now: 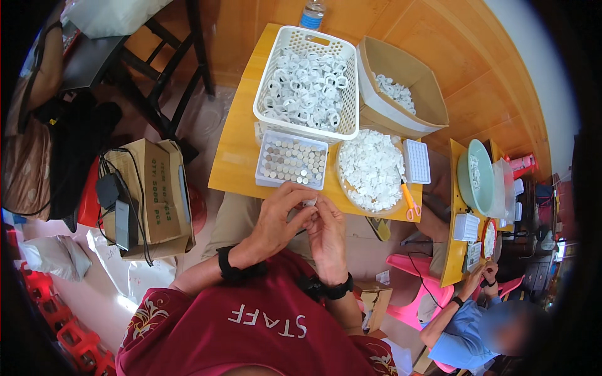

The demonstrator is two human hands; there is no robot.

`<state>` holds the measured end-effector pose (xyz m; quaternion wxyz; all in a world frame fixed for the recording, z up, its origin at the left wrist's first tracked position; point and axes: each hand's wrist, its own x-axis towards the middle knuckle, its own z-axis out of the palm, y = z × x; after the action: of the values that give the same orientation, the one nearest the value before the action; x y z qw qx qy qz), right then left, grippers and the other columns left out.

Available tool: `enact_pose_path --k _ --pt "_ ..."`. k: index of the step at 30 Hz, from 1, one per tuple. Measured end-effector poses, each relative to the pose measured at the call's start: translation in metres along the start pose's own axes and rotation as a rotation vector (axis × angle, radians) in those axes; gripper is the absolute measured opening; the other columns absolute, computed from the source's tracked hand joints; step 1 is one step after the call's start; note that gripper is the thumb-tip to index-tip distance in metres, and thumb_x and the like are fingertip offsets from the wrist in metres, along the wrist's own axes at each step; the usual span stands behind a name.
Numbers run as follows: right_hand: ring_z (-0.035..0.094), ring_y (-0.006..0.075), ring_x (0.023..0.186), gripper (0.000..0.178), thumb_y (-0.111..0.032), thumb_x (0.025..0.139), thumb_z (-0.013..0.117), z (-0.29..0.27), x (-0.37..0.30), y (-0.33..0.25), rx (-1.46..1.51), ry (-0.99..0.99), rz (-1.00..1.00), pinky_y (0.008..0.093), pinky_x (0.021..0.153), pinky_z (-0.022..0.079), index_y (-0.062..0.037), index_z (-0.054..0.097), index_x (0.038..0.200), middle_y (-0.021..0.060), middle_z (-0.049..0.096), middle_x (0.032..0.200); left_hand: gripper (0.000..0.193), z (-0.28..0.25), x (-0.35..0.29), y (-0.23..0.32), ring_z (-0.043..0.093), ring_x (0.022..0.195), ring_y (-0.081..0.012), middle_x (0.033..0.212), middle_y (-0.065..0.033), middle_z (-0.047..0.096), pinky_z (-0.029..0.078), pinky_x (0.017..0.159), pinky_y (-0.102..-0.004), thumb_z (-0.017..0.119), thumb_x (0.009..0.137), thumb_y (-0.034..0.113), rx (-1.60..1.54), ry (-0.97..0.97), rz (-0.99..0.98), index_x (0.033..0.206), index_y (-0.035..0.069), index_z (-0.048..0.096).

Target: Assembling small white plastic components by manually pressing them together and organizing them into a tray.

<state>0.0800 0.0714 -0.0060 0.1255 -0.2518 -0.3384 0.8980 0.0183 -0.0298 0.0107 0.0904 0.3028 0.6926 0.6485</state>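
Observation:
In front of my chest, my left hand (276,219) and my right hand (327,235) meet with their fingertips pinched together. Between them is a small whitish piece (310,202), mostly covered by the fingers. Just beyond my fingers, at the table's near edge, sits a white tray (260,178) with rows of round, silvery, coin-like discs (291,160). Right of it is a round dish (343,182) heaped with small white plastic parts (371,166). Orange-handled scissors (411,203) lie at that dish's right side.
A white perforated basket (263,106) of white ring-shaped parts and an open cardboard box (401,69) stand farther back. A white slotted tray (416,161) lies right. A carton with cables (150,194) stands on the left. At right, a person in blue (461,335) works at another table.

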Motion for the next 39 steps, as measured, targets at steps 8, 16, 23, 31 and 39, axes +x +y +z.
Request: enact_pose_path --k 8,16,23,31,39 --pt "0.057 0.0082 0.064 0.021 -0.014 0.091 0.047 0.019 0.009 -0.016 0.055 -0.008 -0.052 0.0200 0.057 0.049 0.0006 0.057 0.102 0.0036 0.061 0.078 0.022 0.003 0.021 -0.006 0.056 0.077 -0.0173 0.087 -0.0098 0.053 0.048 0.066 -0.0251 0.060 0.076 -0.003 -0.132 0.030 -0.026 0.097 -0.001 0.058" --pt "0.057 0.0073 0.065 0.021 -0.015 0.090 0.049 0.019 0.015 -0.015 0.125 0.004 -0.004 0.0196 0.057 0.049 -0.0002 0.057 0.104 0.0026 0.060 0.081 0.022 0.001 0.025 -0.009 0.056 0.079 -0.0150 0.089 -0.0085 0.054 0.048 0.068 -0.0248 0.059 0.076 -0.003 -0.253 0.065 -0.031 0.098 -0.001 0.058" --pt "0.058 0.0084 0.063 0.017 -0.010 0.086 0.056 0.018 0.019 -0.010 0.052 0.037 -0.066 0.0203 0.056 0.050 0.0006 0.060 0.099 0.0045 0.062 0.078 0.023 -0.005 0.025 -0.013 0.057 0.089 -0.0128 0.099 -0.0072 0.056 0.048 0.076 -0.0253 0.056 0.081 -0.003 -0.327 -0.007 -0.107 0.103 0.000 0.057" --pt "0.059 0.0099 0.062 0.017 -0.006 0.084 0.057 0.025 0.008 -0.016 -0.301 0.086 -0.355 0.0210 0.055 0.050 0.0035 0.060 0.098 0.0064 0.062 0.074 0.019 -0.024 0.022 -0.015 0.057 0.090 -0.0127 0.102 -0.0073 0.058 0.050 0.075 -0.0252 0.055 0.085 0.005 -0.838 -0.049 -0.450 0.104 0.001 0.057" --pt "0.058 0.0169 0.065 0.017 0.004 0.075 0.062 0.024 -0.003 -0.019 -1.204 0.013 -0.988 0.0261 0.055 0.046 -0.0007 0.064 0.091 0.0096 0.059 0.080 0.020 -0.026 0.015 -0.019 0.057 0.090 -0.0124 0.102 -0.0066 0.057 0.052 0.077 -0.0251 0.053 0.087 0.009 -1.010 -0.147 -0.534 0.106 0.001 0.055"
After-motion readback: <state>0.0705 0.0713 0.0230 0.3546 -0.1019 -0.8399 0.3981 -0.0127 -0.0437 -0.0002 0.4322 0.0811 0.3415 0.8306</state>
